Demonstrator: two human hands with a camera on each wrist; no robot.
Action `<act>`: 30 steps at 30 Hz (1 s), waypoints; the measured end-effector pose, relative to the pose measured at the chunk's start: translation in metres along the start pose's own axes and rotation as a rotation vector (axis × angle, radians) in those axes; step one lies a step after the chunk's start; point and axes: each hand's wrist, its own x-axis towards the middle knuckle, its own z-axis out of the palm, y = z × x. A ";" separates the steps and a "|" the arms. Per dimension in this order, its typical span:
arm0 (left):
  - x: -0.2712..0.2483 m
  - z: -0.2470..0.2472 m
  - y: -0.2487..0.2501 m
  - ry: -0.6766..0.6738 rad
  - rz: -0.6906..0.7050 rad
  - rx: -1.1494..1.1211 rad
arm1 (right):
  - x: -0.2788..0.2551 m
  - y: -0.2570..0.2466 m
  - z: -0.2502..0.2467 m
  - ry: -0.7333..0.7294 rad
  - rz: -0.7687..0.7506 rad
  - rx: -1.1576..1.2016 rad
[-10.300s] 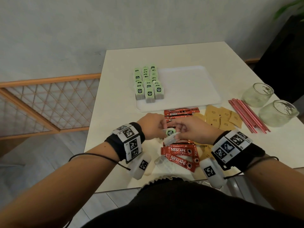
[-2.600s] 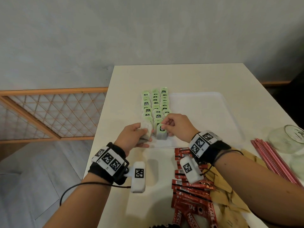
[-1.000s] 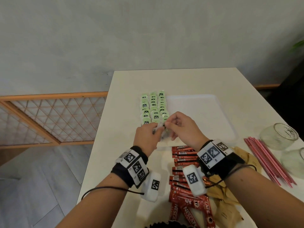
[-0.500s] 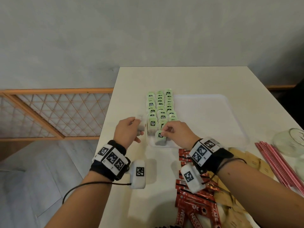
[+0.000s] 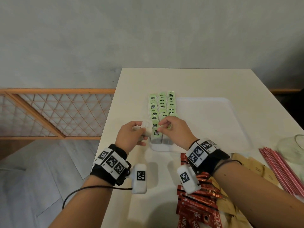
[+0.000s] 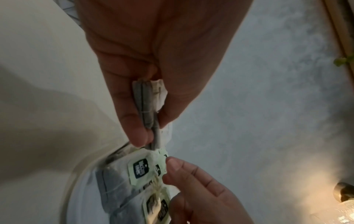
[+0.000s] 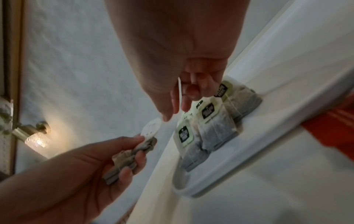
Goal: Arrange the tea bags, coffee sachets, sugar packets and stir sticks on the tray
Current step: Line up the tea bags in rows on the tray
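Green-tagged tea bags stand in three rows along the left side of the white tray. My left hand grips a small stack of tea bags just left of the tray's near corner. My right hand hovers over the front bags of the rows and pinches a tea bag tag between thumb and fingers. Red coffee sachets, brown sugar packets and pink stir sticks lie on the table in front of the tray.
A glass jar stands at the right edge, beyond the stir sticks. The table's left edge runs close to my left hand, with a wooden lattice gate below it. A lit wall lamp shows in the right wrist view.
My right hand has lifted a little from the front tea bag it was setting down and now pinches a tag. The left hand has come closer to the tray corner with its stack.
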 end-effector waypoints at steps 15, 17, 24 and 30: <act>-0.032 0.058 0.008 -0.064 0.202 0.395 | -0.045 0.003 -0.043 0.107 0.086 0.091; -0.038 0.069 0.011 -0.127 0.200 0.403 | -0.050 0.001 -0.044 0.102 0.076 0.084; -0.038 0.084 0.016 -0.131 0.223 0.398 | -0.063 -0.001 -0.057 0.082 0.063 0.131; -0.036 0.083 0.010 -0.201 0.103 0.272 | -0.058 0.022 -0.059 -0.016 0.052 0.077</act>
